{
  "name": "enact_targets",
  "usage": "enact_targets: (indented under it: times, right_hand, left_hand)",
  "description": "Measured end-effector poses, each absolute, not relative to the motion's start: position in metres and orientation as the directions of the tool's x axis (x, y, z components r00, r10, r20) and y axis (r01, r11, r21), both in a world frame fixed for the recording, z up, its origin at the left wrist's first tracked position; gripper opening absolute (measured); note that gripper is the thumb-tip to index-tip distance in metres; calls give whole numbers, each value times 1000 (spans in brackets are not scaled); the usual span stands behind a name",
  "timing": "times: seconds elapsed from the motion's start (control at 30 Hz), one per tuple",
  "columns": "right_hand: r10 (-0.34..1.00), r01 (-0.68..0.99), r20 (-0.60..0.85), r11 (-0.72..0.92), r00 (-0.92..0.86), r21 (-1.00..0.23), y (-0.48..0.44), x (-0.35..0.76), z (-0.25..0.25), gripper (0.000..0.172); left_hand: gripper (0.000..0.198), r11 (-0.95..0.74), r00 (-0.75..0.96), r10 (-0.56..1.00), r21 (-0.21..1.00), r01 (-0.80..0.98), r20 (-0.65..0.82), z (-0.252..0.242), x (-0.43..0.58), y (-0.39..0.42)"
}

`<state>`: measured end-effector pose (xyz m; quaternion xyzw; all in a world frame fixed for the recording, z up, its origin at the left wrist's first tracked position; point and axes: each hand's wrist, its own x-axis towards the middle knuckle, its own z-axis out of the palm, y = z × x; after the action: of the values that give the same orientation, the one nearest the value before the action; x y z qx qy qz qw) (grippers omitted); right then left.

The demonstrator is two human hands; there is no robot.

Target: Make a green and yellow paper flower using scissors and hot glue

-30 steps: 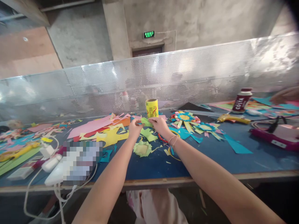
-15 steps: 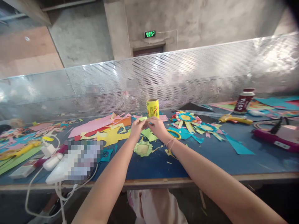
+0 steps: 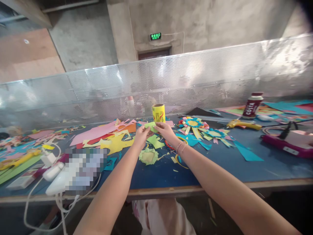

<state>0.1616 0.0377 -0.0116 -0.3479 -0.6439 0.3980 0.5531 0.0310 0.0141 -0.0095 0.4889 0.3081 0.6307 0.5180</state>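
Both my hands are stretched out over the blue table (image 3: 220, 166) and pinch one small light-green paper piece (image 3: 150, 125) between them. My left hand (image 3: 141, 136) grips its left side with closed fingers. My right hand (image 3: 166, 131), with bracelets at the wrist, grips its right side. Just behind the paper stands a yellow tape roll (image 3: 158, 113). Below my hands lie more green paper scraps (image 3: 155, 141) and a green paper flower with a tan centre (image 3: 148, 156).
Pink, yellow and orange paper sheets (image 3: 105, 135) lie at the left. Finished paper flowers (image 3: 194, 124) lie at the right, with a yellow glue gun (image 3: 242, 124), a dark bottle (image 3: 251, 105) and a pink device (image 3: 286, 145). White chargers and cables (image 3: 52, 171) sit front left. A perforated metal screen (image 3: 195, 78) backs the table.
My hands stay together on the green paper piece, shifting it slightly; half a second ago they were pressed closer, and now the piece shows between the fingertips again.
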Motion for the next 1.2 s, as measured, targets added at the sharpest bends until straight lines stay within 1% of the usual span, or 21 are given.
enact_targets:
  times: [0.07,0.13,0.23,0.3,0.4,0.5,0.57,0.67,0.77,0.93,1.03,1.13,1.2]
  right_hand:
    - [878,-12,458,461,-136,-887,38,161,-13,27]
    - [866,16,490,494,-94,-869,39,161,-13,24]
    - [846,84,530,533,-60,-842,40,161,-13,19]
    - [812,171,581,582,-57,-795,39,162,-11,15]
    - [735,324,671,661,-99,-677,35,165,-7,13]
    - [611,434,766,756,-198,-491,30,168,-4,20]
    - [534,483,802,795,-269,-367,28,170,-3,23]
    - [489,552,807,794,-331,-255,26,171,-3,25]
    - [489,610,796,768,-357,-197,26,172,-2,26]
    - [547,678,782,698,-298,-230,23,172,0,25]
    - [538,679,775,706,-330,-201,22,173,3,25]
    - [493,662,767,740,-411,-120,22,176,5,26]
    - [451,647,754,761,-477,-46,22,178,6,26]
  left_hand:
    - [28,-266,19,957,899,-347,290,-9,32,13]
    - [27,-257,22,959,902,-345,282,-9,32,13]
    - [24,-238,19,965,910,-339,260,-9,32,13]
    - [23,-221,18,970,916,-334,241,-9,32,13]
    - [22,-197,33,975,921,-337,221,-9,32,12]
    - [21,-180,38,977,914,-362,208,-9,31,12]
    - [21,-169,41,979,906,-387,200,-8,30,12]
    - [19,-154,55,980,896,-417,194,-7,30,11]
    - [18,-147,68,979,896,-418,193,-5,31,8]
    - [19,-148,92,976,908,-393,199,-3,33,5]
    - [21,-136,103,976,912,-388,190,-4,33,6]
    - [22,-128,94,980,910,-394,178,-5,33,8]
    - [20,-127,80,982,910,-396,171,-6,32,9]
